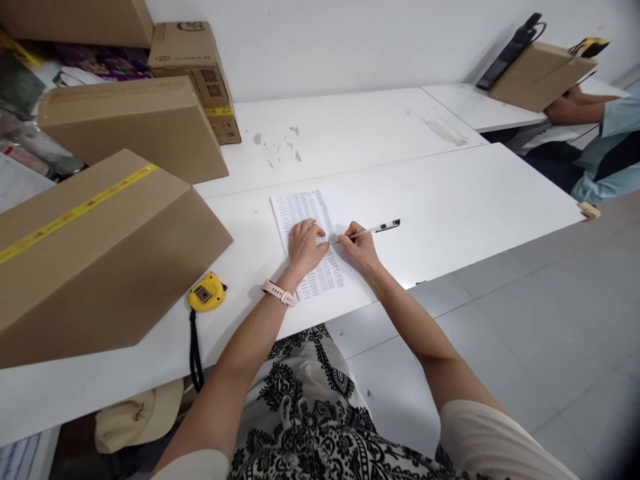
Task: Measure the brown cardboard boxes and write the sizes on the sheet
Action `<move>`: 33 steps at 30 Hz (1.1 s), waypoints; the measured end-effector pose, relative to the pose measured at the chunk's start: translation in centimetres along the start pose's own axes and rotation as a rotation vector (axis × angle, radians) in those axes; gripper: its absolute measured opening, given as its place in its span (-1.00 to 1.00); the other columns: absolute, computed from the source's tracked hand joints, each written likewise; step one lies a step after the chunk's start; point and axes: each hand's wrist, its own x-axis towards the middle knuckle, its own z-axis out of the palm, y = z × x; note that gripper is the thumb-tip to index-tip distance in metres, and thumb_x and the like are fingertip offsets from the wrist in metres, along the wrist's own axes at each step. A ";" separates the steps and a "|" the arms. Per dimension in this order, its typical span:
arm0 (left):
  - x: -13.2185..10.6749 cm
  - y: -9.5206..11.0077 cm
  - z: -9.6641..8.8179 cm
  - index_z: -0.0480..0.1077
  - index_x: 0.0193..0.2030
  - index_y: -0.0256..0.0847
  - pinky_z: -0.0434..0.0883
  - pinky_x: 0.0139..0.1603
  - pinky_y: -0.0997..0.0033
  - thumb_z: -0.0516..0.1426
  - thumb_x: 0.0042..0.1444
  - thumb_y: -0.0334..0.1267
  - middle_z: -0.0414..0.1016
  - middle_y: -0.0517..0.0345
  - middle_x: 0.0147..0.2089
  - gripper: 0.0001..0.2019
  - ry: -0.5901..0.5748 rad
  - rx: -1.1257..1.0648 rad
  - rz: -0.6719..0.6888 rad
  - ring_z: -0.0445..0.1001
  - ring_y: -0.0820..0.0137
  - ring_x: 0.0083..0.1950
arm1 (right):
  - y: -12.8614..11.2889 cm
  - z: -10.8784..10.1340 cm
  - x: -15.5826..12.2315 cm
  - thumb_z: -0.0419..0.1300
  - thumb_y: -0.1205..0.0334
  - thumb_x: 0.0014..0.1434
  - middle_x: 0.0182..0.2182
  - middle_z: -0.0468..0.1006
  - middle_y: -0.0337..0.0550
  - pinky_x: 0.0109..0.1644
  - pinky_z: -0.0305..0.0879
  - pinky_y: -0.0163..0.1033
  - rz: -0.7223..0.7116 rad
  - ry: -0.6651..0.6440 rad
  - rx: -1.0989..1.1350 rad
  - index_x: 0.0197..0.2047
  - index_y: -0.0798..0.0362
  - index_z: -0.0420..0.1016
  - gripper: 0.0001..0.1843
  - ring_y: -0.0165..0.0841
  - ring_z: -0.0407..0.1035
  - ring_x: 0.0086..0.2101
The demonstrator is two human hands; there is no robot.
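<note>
A printed sheet of paper (320, 283) with columns of small text lies on the white table (450, 200) in front of me. My left hand (306, 247) rests flat on the sheet, fingers spread, with a pink band (279, 292) around the wrist. In my right hand (361, 250) is a pen (385, 227), gripped between thumb and fingers, its clear barrel slanting up to the right. The pen's tip is at the paper, close to my left thumb; whether it touches I cannot tell.
A yellow tape measure (207, 292) with a black strap lies left, beside a large taped carton (125, 267). More cartons (135, 123) stand behind it. A cap (140, 413) sits below the tabletop. At far right, a person's arms (580, 110) are beside a cardboard box (543, 73).
</note>
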 end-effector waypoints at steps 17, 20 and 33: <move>0.0 0.0 0.0 0.40 -0.22 -0.08 0.15 0.40 0.07 0.27 0.12 -0.30 0.41 0.04 0.28 -0.87 -0.004 0.004 -0.002 0.26 0.14 0.36 | 0.4 -0.4 0.1 0.23 0.25 0.04 -0.61 0.15 -0.38 -0.44 -0.03 -0.26 0.001 0.007 0.049 -0.52 -0.02 0.14 -0.72 -0.45 0.03 -0.54; 0.0 0.0 0.0 0.41 -0.22 -0.07 0.15 0.40 0.06 0.26 0.12 -0.31 0.42 0.04 0.27 -0.87 -0.002 0.006 0.000 0.26 0.14 0.36 | 0.4 -0.8 0.4 0.27 0.09 0.11 -0.52 0.34 -0.33 -0.37 0.13 -0.25 0.024 -0.034 0.184 -0.39 -0.02 0.27 -0.75 -0.42 0.19 -0.48; -0.2 -0.1 0.2 0.39 -0.16 -0.08 0.10 0.42 0.07 0.31 0.03 -0.23 0.36 -0.01 0.34 -0.74 -0.002 0.035 0.031 0.20 0.12 0.40 | 0.1 -0.7 1.0 0.18 0.21 0.07 -0.63 0.18 -0.40 -0.44 0.00 -0.26 -0.037 -0.141 -0.095 -0.46 -0.02 0.20 -0.81 -0.44 0.09 -0.55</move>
